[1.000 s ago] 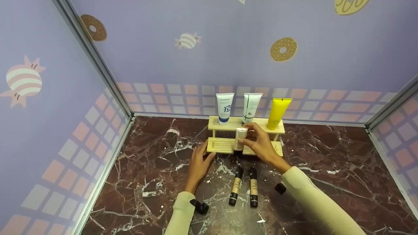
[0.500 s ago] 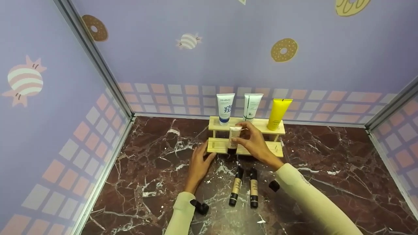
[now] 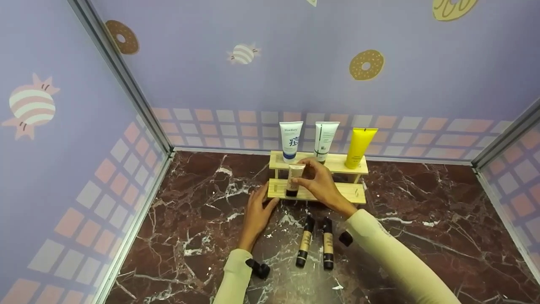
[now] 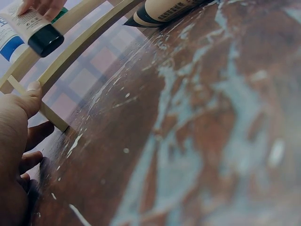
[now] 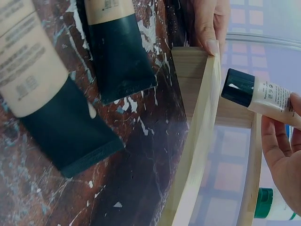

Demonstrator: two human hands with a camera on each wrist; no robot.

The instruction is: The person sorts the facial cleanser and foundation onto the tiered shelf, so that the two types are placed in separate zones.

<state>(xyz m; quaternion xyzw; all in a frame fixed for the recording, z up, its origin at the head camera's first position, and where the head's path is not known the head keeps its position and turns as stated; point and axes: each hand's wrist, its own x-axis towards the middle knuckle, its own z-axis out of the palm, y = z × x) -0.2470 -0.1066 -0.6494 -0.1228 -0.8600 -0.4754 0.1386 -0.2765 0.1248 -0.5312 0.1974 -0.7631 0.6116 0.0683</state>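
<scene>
Tube: beige, dark cap down, near upright, over left part of the rack, at the lower step. Right wrist view: cap appears just clear of the board.
Right hand: grip closed, thumb and fingers pinching the tube's sides.
Left hand: grip loosely bent round rack's left front corner, thumb on the front edge, fingers by the end.
Upper step, left to right, upright: white-blue tube, white-green tube, yellow tube.
Table: dark red, veined. Left bottle and right bottle, beige and black, lie side by side before the rack, apart.
</scene>
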